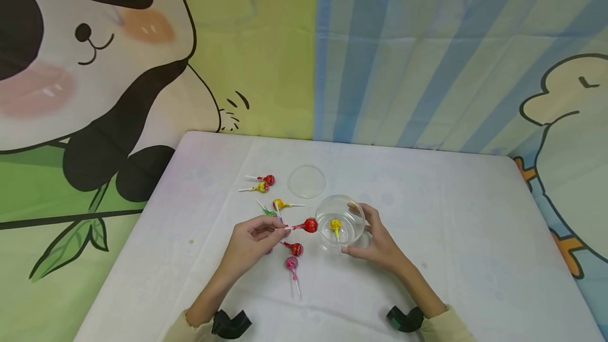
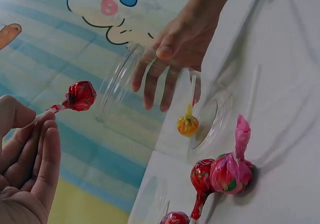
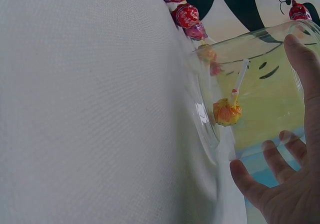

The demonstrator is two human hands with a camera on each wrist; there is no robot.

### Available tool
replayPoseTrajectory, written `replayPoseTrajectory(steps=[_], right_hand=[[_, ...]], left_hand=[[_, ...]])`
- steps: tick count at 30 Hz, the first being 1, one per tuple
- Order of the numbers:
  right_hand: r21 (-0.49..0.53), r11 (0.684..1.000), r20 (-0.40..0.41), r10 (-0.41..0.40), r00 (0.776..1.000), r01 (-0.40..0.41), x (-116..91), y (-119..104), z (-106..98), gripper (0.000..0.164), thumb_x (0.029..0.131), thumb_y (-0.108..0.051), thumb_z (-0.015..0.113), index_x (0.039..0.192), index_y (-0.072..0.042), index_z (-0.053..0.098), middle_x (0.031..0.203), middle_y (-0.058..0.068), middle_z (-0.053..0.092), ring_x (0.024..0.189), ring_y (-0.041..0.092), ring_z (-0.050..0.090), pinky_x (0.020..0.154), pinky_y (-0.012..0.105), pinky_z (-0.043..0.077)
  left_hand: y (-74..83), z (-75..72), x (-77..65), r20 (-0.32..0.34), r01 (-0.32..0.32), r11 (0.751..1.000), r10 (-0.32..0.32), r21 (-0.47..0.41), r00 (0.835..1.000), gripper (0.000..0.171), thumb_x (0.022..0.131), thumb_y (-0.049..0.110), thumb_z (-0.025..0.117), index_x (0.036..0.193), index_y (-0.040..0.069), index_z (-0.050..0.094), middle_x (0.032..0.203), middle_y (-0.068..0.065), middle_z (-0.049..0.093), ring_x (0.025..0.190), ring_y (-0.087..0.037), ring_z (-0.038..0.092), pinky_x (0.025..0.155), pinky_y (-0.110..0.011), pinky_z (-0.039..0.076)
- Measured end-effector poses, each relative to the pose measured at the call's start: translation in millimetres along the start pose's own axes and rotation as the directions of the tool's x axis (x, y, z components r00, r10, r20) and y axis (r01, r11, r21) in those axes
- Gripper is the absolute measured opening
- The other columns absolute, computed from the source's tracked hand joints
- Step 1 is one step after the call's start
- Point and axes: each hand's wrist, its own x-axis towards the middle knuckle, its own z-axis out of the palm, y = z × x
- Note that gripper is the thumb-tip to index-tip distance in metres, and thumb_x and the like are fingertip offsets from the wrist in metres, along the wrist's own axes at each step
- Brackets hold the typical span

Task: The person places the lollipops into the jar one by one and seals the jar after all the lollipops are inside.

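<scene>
My left hand point(image 1: 254, 239) pinches the stick of a red-wrapped lollipop point(image 1: 310, 225) between thumb and fingers. The lollipop's head points right, just beside the rim of a clear round jar point(image 1: 350, 219). My right hand point(image 1: 382, 244) grips that jar from its right side, thumb and fingers spread around the wall. A yellow lollipop point(image 3: 227, 112) lies inside at the bottom, its stick leaning up. In the left wrist view the red lollipop point(image 2: 80, 96) is outside the jar's mouth.
A clear round lid point(image 1: 306, 181) lies behind the jar. Near my left hand lie more lollipops: a red one point(image 1: 295, 249), a pink one point(image 1: 292, 263), a yellow one point(image 1: 278, 204) and a green one point(image 1: 269, 212). A red one point(image 1: 269, 179) and a yellow-red one point(image 1: 263, 187) are farther back.
</scene>
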Motion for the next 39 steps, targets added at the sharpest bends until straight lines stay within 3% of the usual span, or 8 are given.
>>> replayPoseTrajectory(steps=[7,15,26,32,39], right_hand=[[0.006,1.000,0.008,0.002,1.000,-0.002,0,-1,0,0.098,0.067,-0.019,0.088,0.143,-0.010,0.027,0.145,0.018,0.047,0.135,0.039,0.041,0.095,0.061,0.048],[0.001,1.000,0.008,-0.012,1.000,0.012,0,3,1,0.098,0.067,-0.020,0.088,0.143,-0.010,0.026,0.145,0.019,0.047,0.135,0.036,0.042,0.094,0.059,0.049],[0.012,0.999,0.003,-0.033,0.999,0.033,0,3,-1,0.100,0.066,-0.018,0.089,0.143,-0.007,0.027,0.144,0.015,0.048,0.134,0.036,0.043,0.094,0.057,0.050],[0.024,1.000,-0.004,-0.019,1.000,0.019,0,2,-1,0.099,0.066,-0.017,0.089,0.142,-0.006,0.027,0.144,0.015,0.048,0.135,0.036,0.042,0.094,0.058,0.049],[0.017,1.000,-0.003,-0.013,1.000,0.013,0,3,0,0.098,0.066,-0.018,0.089,0.142,-0.007,0.028,0.144,0.015,0.048,0.133,0.039,0.043,0.093,0.057,0.050]], left_hand=[[2.4,11.6,16.7,0.054,-0.017,0.998,0.021,-0.062,0.998,0.017,0.088,0.014,0.070,0.100,0.002,0.066,0.099,-0.019,0.070,0.086,-0.010,0.072,0.077,-0.023,0.058],[3.8,20.9,26.1,0.094,-0.046,0.998,0.050,-0.047,0.994,0.018,0.088,0.014,0.070,0.102,0.003,0.066,0.099,-0.018,0.070,0.082,-0.012,0.072,0.076,-0.023,0.058],[3.1,19.6,23.5,0.092,-0.085,0.996,0.087,-0.028,0.992,0.019,0.087,0.010,0.072,0.103,0.003,0.066,0.099,-0.018,0.070,0.081,-0.008,0.069,0.074,-0.022,0.058],[-3.8,9.6,17.7,0.064,-0.051,0.999,0.051,0.005,0.997,0.020,0.087,0.014,0.072,0.103,0.005,0.066,0.098,-0.017,0.071,0.082,-0.019,0.071,0.073,-0.022,0.058],[-21.5,-8.2,-0.1,0.011,0.064,0.997,-0.064,0.034,0.998,0.025,0.087,0.019,0.073,0.106,0.005,0.066,0.096,-0.016,0.070,0.078,-0.020,0.069,0.062,-0.025,0.057]])
